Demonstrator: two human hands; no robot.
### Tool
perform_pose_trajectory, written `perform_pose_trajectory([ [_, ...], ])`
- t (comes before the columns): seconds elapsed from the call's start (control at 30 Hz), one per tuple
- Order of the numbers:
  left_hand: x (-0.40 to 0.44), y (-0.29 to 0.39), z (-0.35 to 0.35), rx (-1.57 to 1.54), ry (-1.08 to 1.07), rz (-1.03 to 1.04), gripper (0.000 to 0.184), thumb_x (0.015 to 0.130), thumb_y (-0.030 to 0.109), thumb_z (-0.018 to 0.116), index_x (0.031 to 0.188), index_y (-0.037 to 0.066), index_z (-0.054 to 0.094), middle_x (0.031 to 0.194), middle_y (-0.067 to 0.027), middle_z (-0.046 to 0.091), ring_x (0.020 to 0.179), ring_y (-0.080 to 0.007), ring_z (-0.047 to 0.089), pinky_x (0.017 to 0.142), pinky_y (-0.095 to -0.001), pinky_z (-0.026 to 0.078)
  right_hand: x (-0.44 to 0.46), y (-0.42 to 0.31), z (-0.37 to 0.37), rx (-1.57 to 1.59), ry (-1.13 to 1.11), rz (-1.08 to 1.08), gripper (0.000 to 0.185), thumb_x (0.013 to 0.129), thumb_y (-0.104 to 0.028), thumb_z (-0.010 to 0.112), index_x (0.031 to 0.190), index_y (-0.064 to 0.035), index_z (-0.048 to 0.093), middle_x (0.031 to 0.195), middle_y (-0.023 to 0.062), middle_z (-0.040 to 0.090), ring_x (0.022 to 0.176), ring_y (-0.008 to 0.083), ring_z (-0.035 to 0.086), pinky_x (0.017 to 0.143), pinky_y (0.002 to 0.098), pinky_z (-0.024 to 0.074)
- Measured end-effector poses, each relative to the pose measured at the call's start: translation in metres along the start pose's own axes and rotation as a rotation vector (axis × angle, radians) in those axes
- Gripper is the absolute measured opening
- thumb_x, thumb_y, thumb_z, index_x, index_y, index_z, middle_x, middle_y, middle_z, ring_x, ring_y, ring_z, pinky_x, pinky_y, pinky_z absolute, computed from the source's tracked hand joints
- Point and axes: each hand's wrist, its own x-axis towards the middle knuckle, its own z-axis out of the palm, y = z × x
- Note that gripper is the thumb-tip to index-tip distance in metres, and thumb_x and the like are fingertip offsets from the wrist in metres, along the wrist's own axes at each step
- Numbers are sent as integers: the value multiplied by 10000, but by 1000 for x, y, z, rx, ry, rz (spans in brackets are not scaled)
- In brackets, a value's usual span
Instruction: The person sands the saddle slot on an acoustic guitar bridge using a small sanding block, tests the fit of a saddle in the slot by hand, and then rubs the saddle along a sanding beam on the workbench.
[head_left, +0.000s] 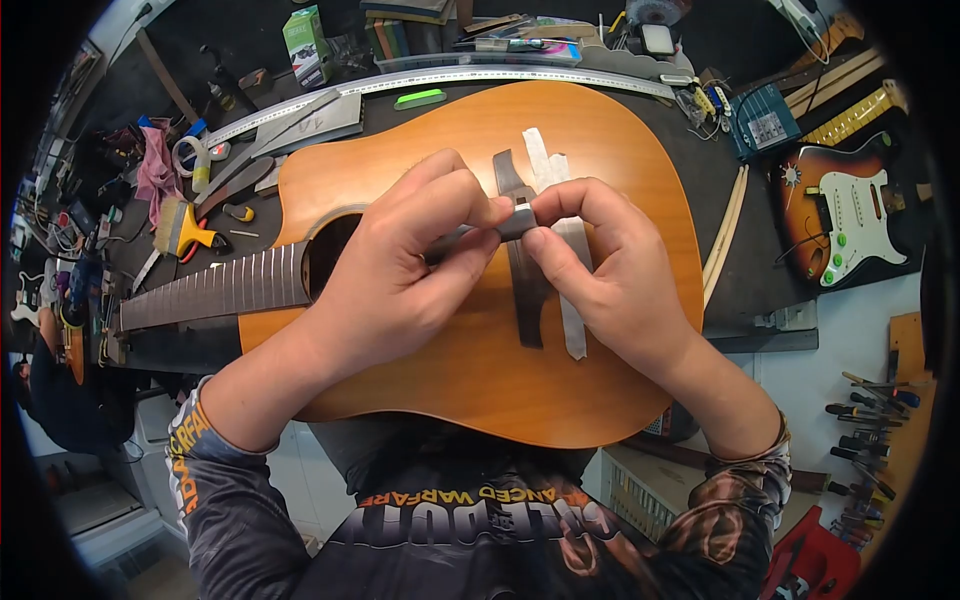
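Note:
An acoustic guitar body [430,375] lies face up in front of me, with its fretted neck pointing left. Above its dark bridge [530,300], my left hand [410,245] pinches a small dark grey piece [516,224] with a pale spot on top; its exact kind I cannot make out. My right hand [610,255] pinches the same piece from the other side, thumb and forefinger closed at its right end. Strips of whitish tape [573,315] are stuck behind the bridge. Part of the soundhole [322,262] is hidden by my left hand.
A long steel ruler [450,75] and a green marker-like item [420,99] lie beyond the guitar. At left are a yellow-handled brush [180,230] and a tape roll [188,155]. A sunburst electric guitar body [840,210] is at right, near a screwdriver rack [870,430].

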Motion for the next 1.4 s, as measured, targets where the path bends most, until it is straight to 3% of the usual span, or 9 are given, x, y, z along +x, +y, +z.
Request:
perform_pose_trajectory([
  [0.13,0,2,6,110,21,87,268,943,-77,799,1143,9,644,1004,-127,622,923,-288,633,813,-380,510,-4,2,4,64,8,85,200,1049,-192,784,1165,-37,734,1127,98,765,1170,305,655,1116,449,474],
  [0.27,0,-3,6,120,2,100,316,916,-75,847,1162,3,665,1011,-141,633,898,-295,648,772,-391,533,-3,4,2,-87,-1,-43,196,1039,-197,786,1155,-53,719,1133,92,753,1194,308,643,1138,460,454],
  [0.4,-2,-7,5,105,-104,110,231,941,-81,827,1100,5,683,1009,-140,632,856,-289,644,727,-391,527,3,10,-12,-283,-116,-230,199,983,-166,810,1124,-68,709,1143,82,725,1214,319,634,1148,470,441],
  [0.67,-6,-12,15,187,-197,98,147,985,-36,809,957,13,672,917,-115,588,791,-285,595,672,-405,489,1,16,-20,-424,-194,-344,189,934,-122,828,1063,-61,704,1185,64,690,1202,314,642,1124,480,451],
  [1.13,-1,-17,15,166,-192,154,138,1013,-22,778,957,2,655,876,-124,531,789,-315,555,699,-422,473,6,11,-18,-603,-193,-492,242,877,-113,841,1053,-60,684,1179,72,698,1164,318,674,1081,492,496],
  [1.27,0,-19,19,217,-97,124,147,1034,-15,760,946,10,644,864,-125,505,796,-318,545,712,-415,467,14,18,-17,-650,-177,-509,248,875,-110,838,1056,-53,679,1189,75,700,1174,315,683,1070,476,513],
  [1.4,-5,-20,13,166,-218,190,155,1027,-23,764,940,31,648,876,-128,514,828,-328,549,715,-425,467,4,9,-18,-620,-199,-531,235,882,-102,827,1054,-49,676,1167,81,693,1141,312,691,1038,472,529],
])
